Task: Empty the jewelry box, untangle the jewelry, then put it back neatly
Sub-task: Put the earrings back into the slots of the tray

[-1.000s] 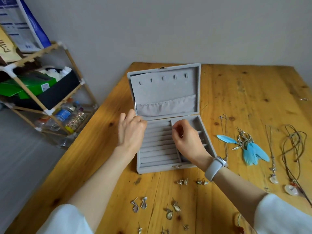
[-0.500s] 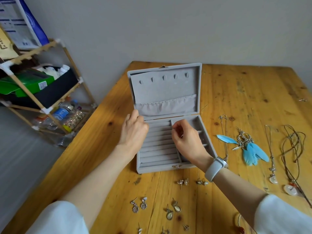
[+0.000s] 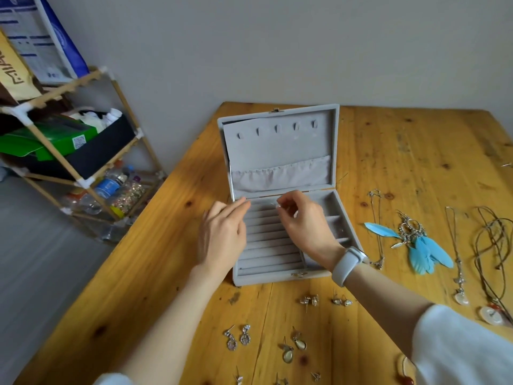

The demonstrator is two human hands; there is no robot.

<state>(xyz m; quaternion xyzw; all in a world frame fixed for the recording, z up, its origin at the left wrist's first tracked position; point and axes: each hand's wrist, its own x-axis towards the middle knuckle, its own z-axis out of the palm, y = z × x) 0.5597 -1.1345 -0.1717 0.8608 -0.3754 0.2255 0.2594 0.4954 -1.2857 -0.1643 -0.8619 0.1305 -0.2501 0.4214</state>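
The open box (image 3: 280, 190) sits on the surface (image 3: 402, 151). The right hand (image 3: 305, 223) hovers over its ring rows, fingers pinching something tiny — too small to identify. The left hand (image 3: 222, 237) rests at the box's edge, fingers relaxed — its palm hidden. Earrings (image 3: 294, 345) lie nearby.

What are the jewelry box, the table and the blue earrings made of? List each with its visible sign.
Jewelry box: grey velvet-like fabric, matte and napped, with a small metal clasp.
Table: varnished wood, with knots and plank seams.
Blue earrings: apparently feathers on silvery metal hoops.
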